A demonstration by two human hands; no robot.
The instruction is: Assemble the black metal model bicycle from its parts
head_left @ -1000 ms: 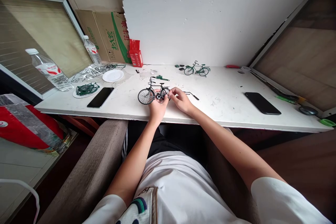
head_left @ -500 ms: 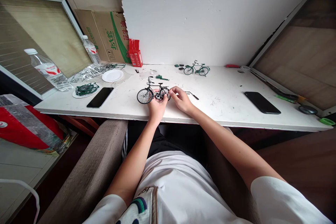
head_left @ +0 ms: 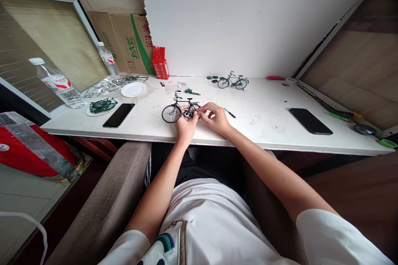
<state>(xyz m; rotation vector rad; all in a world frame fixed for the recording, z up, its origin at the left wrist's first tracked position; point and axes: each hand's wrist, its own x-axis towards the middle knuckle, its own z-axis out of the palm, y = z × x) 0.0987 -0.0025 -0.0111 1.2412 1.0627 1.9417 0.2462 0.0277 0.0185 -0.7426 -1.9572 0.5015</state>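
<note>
A small black model bicycle [head_left: 171,114] with spoked wheels is upright over the front of the table, its front wheel to the left. My left hand [head_left: 185,129] is closed around its lower middle, from below. At the rear wheel, the fingers of my right hand [head_left: 217,120] are pinched together and cover part of that wheel; what is between them is too small to make out. Just right of that hand lies a thin screwdriver [head_left: 230,113] with a dark handle. Behind the bicycle is a loose green part [head_left: 191,92].
A green model bicycle [head_left: 232,82] stands at the back beside small dark pieces. Phones lie left [head_left: 118,115] and right [head_left: 311,121]. Leftward are a plate of green parts [head_left: 101,107], a white plate [head_left: 133,89], bottles [head_left: 59,85] and a red box [head_left: 160,64].
My right hand has shifted slightly left, its fingertips further in over the rear wheel. My left hand and the black bicycle have hardly moved.
</note>
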